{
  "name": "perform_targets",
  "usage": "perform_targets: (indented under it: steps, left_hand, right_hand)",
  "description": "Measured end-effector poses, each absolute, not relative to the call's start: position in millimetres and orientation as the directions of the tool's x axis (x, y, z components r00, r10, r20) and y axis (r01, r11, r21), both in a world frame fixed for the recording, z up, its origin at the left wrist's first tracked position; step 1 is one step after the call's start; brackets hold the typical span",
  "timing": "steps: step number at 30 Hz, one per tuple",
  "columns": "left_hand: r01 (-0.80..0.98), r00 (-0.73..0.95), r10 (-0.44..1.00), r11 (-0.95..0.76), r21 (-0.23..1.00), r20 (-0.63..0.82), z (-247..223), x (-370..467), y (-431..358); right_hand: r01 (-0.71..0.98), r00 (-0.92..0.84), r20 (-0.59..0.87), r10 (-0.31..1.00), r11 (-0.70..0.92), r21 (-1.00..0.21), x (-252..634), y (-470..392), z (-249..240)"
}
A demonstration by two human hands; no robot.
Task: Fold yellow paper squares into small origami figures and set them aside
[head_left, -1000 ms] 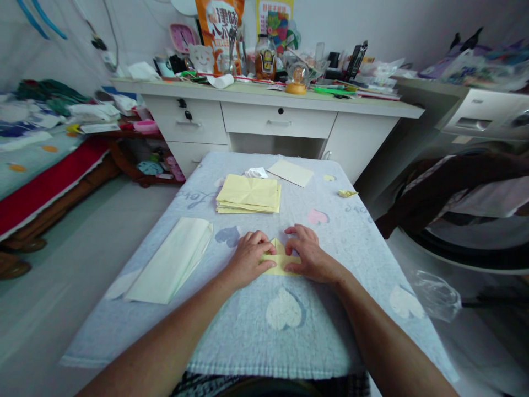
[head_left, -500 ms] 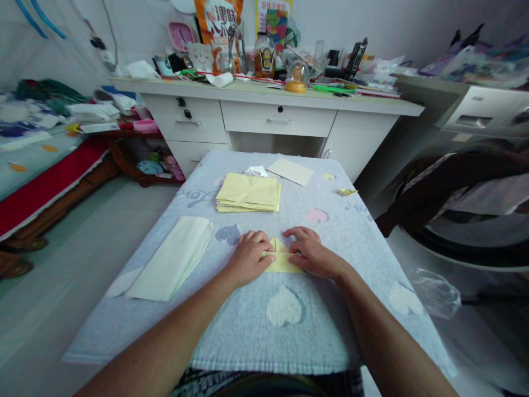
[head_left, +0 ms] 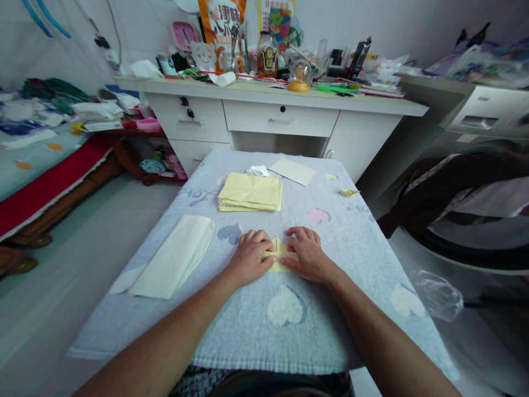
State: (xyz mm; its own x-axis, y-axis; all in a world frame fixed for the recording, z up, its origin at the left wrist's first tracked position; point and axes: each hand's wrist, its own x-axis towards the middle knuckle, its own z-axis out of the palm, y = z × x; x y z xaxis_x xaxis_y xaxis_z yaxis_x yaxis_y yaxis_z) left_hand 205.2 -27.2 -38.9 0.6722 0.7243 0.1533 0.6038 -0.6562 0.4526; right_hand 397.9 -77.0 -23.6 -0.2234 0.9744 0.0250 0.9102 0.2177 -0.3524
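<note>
A small folded yellow paper (head_left: pixel 278 247) with a pointed top lies on the cloth-covered table (head_left: pixel 248 331). My left hand (head_left: pixel 253 255) grips its left side, thumb over the fold and fingers curled. On the right side, my right hand (head_left: pixel 306 255) holds the paper, with its thumb on the front and its fingers bent above. Both hands cover the paper's ends. Beyond them is a stack of yellow paper sheets (head_left: pixel 250 192). To the left lies a folded pale green paper (head_left: pixel 176 256).
A pale card (head_left: pixel 292 171) and crumpled white paper (head_left: pixel 257 171) lie near the table's far edge. A small yellow folded piece (head_left: pixel 349 192) is at the far right. Behind stands a cluttered white desk (head_left: pixel 281 118); a washing machine (head_left: pixel 483 118) is on the right.
My right hand has shifted left over the folded paper, covering more of its right side. My left hand has stayed nearly in place. The whole view has moved slightly.
</note>
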Motion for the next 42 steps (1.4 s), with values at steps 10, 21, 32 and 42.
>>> perform_targets:
  steps: [10,21,32,42]
  left_hand:
    - [0.652,0.626,0.774,-0.585,0.482,0.092,-36,194,-22]
    - [0.667,0.651,0.759,-0.557,0.495,-0.024,-35,158,-4]
    - [0.649,0.670,0.741,-0.566,0.508,-0.030,-24,161,-6]
    - [0.494,0.661,0.750,-0.449,0.745,0.014,-28,180,-12]
  right_hand:
    - [0.954,-0.102,-0.122,0.987,0.062,-0.293,411,-77,-23]
    - [0.913,-0.222,-0.197,0.955,0.133,-0.385,457,-70,-17]
    - [0.876,-0.194,0.034,0.981,0.188,-0.443,404,-68,-21]
    - [0.752,-0.236,0.149,0.960,0.278,-0.597,391,-68,-20]
